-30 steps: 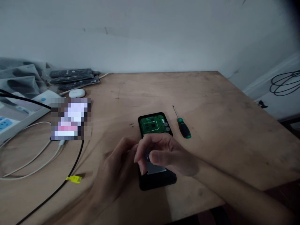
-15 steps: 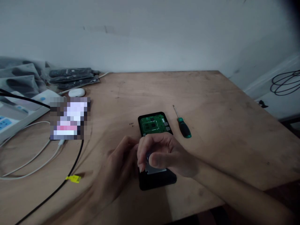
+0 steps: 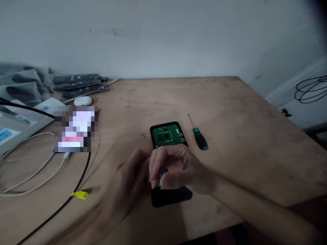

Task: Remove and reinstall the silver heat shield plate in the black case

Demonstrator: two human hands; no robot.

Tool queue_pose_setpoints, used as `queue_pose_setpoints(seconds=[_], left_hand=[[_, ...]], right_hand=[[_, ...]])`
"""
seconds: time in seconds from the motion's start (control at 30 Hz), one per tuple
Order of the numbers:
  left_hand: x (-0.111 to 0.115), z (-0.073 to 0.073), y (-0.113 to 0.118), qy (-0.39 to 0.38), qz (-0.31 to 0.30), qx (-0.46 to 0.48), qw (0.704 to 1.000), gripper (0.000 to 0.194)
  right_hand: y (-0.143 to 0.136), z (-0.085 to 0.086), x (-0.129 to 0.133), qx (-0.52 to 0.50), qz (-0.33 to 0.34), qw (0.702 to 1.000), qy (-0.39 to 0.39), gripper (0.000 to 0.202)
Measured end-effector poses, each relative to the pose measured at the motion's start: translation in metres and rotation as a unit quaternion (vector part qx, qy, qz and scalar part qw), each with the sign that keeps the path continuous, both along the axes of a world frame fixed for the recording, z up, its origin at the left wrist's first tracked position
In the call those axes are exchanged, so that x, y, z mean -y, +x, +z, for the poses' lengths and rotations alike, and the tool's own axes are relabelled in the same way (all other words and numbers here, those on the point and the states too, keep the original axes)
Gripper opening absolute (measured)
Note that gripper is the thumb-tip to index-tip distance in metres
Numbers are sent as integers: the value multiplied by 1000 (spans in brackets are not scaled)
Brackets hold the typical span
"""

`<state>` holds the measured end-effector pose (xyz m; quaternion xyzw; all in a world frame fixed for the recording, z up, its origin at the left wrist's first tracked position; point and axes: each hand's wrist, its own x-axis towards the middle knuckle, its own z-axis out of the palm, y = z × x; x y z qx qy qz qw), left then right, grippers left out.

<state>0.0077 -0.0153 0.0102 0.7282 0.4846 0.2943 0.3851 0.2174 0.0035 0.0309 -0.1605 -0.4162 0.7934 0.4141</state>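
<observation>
A black plastic casing [image 3: 170, 198] lies lengthwise on the table, with a green circuit board [image 3: 165, 135] exposed in its far half. Over its middle, my right hand [image 3: 178, 168] is curled, thumb and fingers closed round a small dark purple object [image 3: 162, 172] whose kind I cannot make out. My left hand [image 3: 133, 173] sits at the casing's left side, fingers bent inward and close to my right fingertips. What the left fingers grip, if anything, is hidden. To the right of the casing rests a screwdriver [image 3: 200, 138] with a green and black handle.
Several tiny screws [image 3: 142, 135] lie left of the casing. Further left are a blurred-out phone [image 3: 76, 129] with cables, a white earbud case [image 3: 83, 101], a power strip [image 3: 28, 117] and plastic-bagged items [image 3: 79, 83]. A yellow tag [image 3: 80, 194] hangs on a black cable.
My right fingers have shifted slightly; more of the dark purple object shows, while the silvery plate below it is now mostly hidden. The left hand stays almost in place.
</observation>
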Motion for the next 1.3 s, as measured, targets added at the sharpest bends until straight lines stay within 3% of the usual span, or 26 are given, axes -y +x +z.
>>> queue_pose_setpoints(seconds=[1.3], left_hand=[[3,2,2,43,-5,-15,999,9]], right_hand=[[2,-2,1,-18,29,999,-18,27]])
